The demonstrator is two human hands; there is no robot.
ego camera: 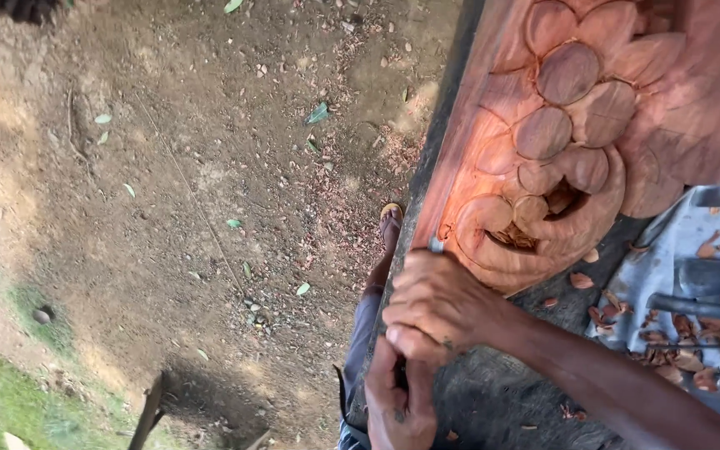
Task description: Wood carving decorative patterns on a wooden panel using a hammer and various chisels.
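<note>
Both hands grip one chisel (423, 283): right hand (435, 304) wrapped around the shaft near the blade, left hand (397, 400) closed on the handle at six o'clock. Its long axis runs toward twelve o'clock; the tip touches the carved wooden panel (577, 125) on the bench (493, 392).

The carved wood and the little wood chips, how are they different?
The carved wood is one big piece shaped into round bumps and curls; the wood chips are small, flat, loose scraps. The carving lies on the bench; the chips are scattered about. Both are reddish-brown.
</note>
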